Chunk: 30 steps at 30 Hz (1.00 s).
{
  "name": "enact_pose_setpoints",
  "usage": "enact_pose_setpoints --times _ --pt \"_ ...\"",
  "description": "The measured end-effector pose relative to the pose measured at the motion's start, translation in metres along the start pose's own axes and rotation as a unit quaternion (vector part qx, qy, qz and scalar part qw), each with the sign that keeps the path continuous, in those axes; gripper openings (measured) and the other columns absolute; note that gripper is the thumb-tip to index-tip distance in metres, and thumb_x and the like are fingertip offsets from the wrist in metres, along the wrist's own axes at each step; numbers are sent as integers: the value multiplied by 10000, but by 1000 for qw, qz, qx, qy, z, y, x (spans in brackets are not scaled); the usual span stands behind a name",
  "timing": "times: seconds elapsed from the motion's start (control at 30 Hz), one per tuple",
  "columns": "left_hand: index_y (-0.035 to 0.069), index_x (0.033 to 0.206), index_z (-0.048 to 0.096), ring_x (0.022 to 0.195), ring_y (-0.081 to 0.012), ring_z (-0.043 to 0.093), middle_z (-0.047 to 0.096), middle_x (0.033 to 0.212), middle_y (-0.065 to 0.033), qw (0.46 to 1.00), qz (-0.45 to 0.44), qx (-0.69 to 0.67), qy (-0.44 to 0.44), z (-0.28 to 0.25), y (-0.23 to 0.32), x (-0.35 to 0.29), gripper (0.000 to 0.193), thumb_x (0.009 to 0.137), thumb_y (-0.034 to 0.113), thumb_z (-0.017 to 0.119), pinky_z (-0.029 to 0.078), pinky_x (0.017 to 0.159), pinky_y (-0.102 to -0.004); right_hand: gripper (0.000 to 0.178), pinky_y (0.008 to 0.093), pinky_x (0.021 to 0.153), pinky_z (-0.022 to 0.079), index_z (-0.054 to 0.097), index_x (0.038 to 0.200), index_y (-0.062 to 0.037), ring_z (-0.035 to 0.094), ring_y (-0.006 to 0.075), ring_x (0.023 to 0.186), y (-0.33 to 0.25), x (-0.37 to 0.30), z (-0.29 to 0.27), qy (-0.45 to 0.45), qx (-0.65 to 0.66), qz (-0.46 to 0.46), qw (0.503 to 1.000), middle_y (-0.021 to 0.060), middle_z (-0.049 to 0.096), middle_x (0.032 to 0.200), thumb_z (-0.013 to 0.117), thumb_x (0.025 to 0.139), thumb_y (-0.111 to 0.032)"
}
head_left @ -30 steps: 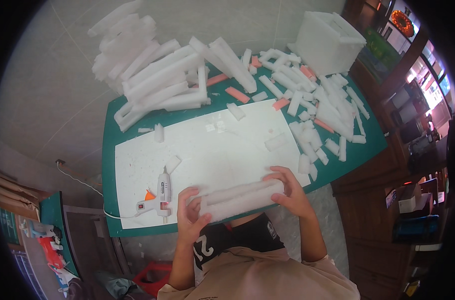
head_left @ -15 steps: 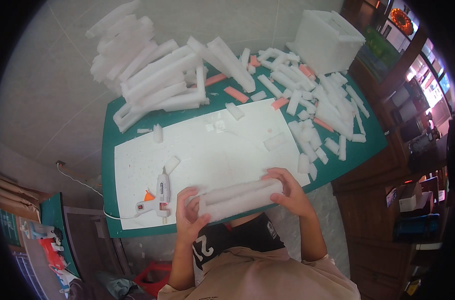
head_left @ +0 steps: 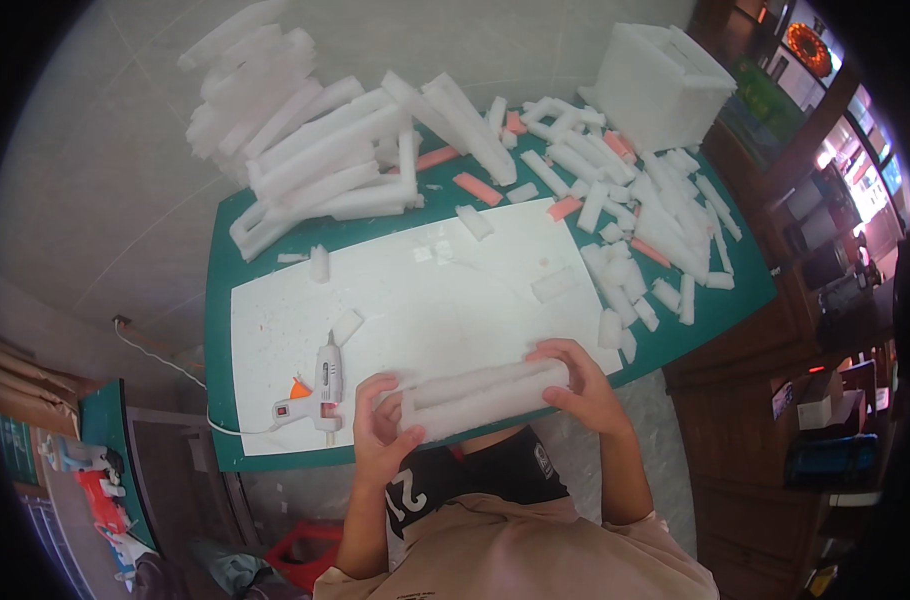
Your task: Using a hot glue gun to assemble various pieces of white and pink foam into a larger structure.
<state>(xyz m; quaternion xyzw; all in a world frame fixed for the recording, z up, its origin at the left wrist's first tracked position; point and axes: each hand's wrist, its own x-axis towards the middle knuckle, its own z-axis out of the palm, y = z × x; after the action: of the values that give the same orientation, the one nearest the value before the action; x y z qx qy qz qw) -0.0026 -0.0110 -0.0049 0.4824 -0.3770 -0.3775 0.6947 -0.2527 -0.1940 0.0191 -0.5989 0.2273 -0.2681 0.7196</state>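
Between my two hands is a long white foam frame (head_left: pixel 490 408), two parallel bars joined at the ends with a narrow slot along the middle. My left hand (head_left: pixel 380 428) grips its left end, thumb on the near side and fingers behind. The right end is gripped by my right hand (head_left: pixel 580 385), with the thumb in front and the fingers over the far edge. The frame is held over the near edge of the white board (head_left: pixel 445 310). A grey-white glue gun (head_left: pixel 328 385) with an orange trigger stands on the board, left of my left hand.
Large foam frames (head_left: pixel 325 160) are piled at the back left of the green table (head_left: pixel 715 310). Loose foam strips (head_left: pixel 665 215) and pink pieces (head_left: pixel 477 188) lie at the back and right. A foam box (head_left: pixel 665 85) stands at the back right. A white cord (head_left: pixel 225 430) runs off left.
Both hands keep the same grip on the foam frame. The whole view has shifted very slightly; nothing else visibly differs.
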Motion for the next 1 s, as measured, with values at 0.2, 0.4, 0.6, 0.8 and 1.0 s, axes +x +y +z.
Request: enact_pose_setpoints --times 0.2,0.4,0.6,0.8,1.0 --pt "28 1338 443 1271 -249 478 371 1382 -110 1000 -19 -10 8 3 3 1 678 753 38 785 381 1088 -395 640 309 1098 316 424 1388 9 449 192 1280 1 -1 -2 -1 -11 -5 1000 112 525 1321 743 841 -88" --pt "35 1308 479 1291 -221 451 422 1362 -102 998 -24 -24 43 8 14 -5 622 763 78 775 347 1097 -371 738 341 1104 317 356 1446 14 445 222 1294 -2 2 4 -11 -17 -48 999 132 468 1396 711 905 -342" --pt "33 1296 457 1289 -235 481 405 1349 -102 998 -7 6 63 -2 38 -10 541 819 -50 700 381 1092 -365 723 364 1105 331 350 1455 12 440 253 1315 7 -5 0 28 -12 5 1000 145 439 1440 663 942 -388" --pt "24 1290 457 1315 -256 462 402 1353 -106 998 37 4 57 -2 31 -13 563 799 -39 725 363 1116 -381 853 399 1151 285 279 1502 20 379 269 1384 4 -6 -3 -1 37 12 999 155 363 1525 730 892 -368" --pt "18 1291 462 1294 -344 486 356 1382 -161 989 127 68 22 5 29 -17 701 716 119 851 386 1110 -457 1010 385 1192 186 188 1550 34 236 283 1479 -1 -11 2 -70 79 -44 993 183 282 1568 802 813 -282"
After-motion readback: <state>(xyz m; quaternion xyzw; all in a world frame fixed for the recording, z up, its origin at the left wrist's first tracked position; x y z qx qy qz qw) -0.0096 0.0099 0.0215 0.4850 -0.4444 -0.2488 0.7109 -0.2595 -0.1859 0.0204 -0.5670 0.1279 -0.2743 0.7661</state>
